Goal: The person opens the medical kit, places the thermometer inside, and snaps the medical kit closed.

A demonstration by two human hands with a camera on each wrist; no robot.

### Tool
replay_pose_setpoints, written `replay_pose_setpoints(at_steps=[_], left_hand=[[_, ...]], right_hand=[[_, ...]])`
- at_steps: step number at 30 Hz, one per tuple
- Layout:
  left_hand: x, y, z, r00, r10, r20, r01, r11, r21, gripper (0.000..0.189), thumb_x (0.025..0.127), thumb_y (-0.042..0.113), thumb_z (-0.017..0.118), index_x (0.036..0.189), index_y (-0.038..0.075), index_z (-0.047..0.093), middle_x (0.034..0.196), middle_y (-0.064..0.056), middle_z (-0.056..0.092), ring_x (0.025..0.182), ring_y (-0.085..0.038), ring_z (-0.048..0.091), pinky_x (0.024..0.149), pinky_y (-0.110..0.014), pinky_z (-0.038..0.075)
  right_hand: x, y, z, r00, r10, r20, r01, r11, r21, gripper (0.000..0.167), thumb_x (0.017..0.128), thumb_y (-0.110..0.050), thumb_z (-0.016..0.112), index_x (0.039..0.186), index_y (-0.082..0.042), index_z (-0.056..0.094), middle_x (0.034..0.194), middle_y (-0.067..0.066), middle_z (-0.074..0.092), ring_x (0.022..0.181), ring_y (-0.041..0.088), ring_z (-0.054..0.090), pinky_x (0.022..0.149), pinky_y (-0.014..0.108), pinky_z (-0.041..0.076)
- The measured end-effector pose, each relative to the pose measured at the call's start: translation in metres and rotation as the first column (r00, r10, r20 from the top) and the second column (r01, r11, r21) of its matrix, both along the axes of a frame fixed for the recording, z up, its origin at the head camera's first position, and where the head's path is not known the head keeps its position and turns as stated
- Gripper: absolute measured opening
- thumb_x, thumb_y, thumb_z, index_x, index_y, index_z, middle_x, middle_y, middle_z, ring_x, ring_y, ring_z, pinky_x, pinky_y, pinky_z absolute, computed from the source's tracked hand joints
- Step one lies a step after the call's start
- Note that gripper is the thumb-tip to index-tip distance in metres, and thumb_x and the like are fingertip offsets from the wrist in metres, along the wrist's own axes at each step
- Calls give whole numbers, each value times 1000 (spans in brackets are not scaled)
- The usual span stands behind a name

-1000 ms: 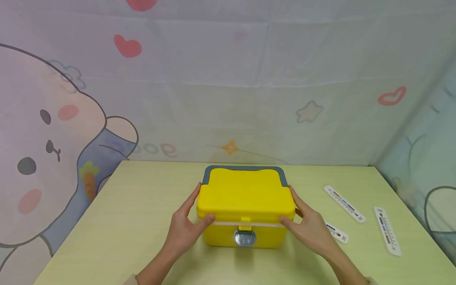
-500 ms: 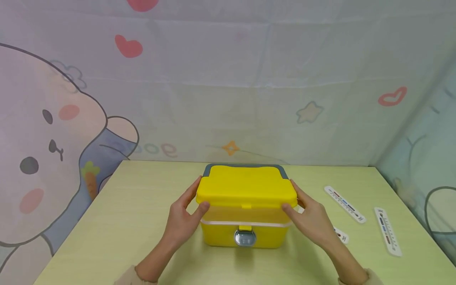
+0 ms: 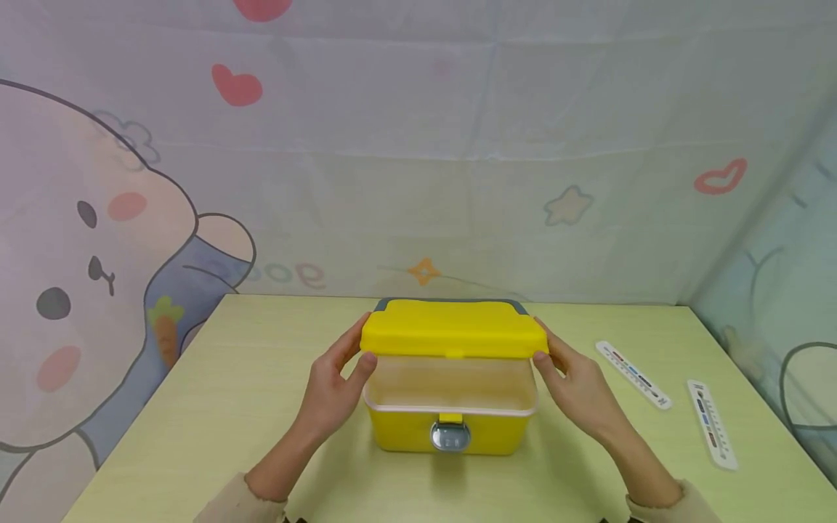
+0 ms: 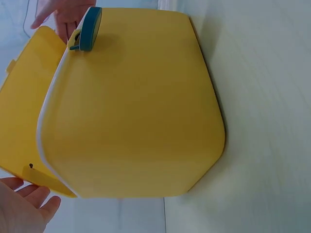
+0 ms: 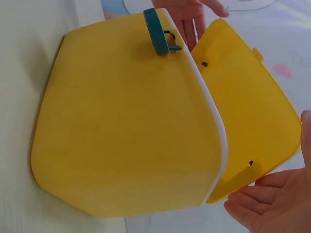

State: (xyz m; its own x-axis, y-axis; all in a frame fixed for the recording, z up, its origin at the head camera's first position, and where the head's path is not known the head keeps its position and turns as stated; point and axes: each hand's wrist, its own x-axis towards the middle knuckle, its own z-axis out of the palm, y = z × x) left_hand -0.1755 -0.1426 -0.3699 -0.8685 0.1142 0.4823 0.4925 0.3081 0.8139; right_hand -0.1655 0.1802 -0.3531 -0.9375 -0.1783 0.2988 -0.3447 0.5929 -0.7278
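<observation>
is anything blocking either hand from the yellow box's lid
Nothing visible: the left hand and right hand already touch the lid at its two sides. One white strip and a second white strip lie off to the right, apart from both hands.

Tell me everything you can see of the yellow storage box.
The yellow storage box looks like smooth plastic, with a pale rim, a round, shiny grey-blue latch hanging unfastened at the front and grey-blue trim edging the rear of its lid. It stands upright on the table. The lid is tilted partly open; the left hand and the right hand hold it at both ends. The inner floor is hidden.
</observation>
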Motion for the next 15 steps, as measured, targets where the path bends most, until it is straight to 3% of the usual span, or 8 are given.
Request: replay_pose_setpoints(at_steps=[7,15], left_hand=[[-11,-3,4,999,-14,-46,13,1000,-15,56,87,3,60,139,11,41,138,-3,47,124,-22,47,105,-40,36],[-22,-2,11,998,19,-61,-17,999,39,48,86,3,62,132,1,48,132,-12,52,117,-26,53,99,-36,44]], right_hand=[[-11,4,0,999,22,-35,-22,1000,-19,50,98,-27,45,142,-6,35,137,19,45,119,40,48,93,53,44],[-24,3,3,999,-32,-24,31,999,-35,46,95,-31,50,133,-3,47,130,18,53,113,33,55,89,42,49]])
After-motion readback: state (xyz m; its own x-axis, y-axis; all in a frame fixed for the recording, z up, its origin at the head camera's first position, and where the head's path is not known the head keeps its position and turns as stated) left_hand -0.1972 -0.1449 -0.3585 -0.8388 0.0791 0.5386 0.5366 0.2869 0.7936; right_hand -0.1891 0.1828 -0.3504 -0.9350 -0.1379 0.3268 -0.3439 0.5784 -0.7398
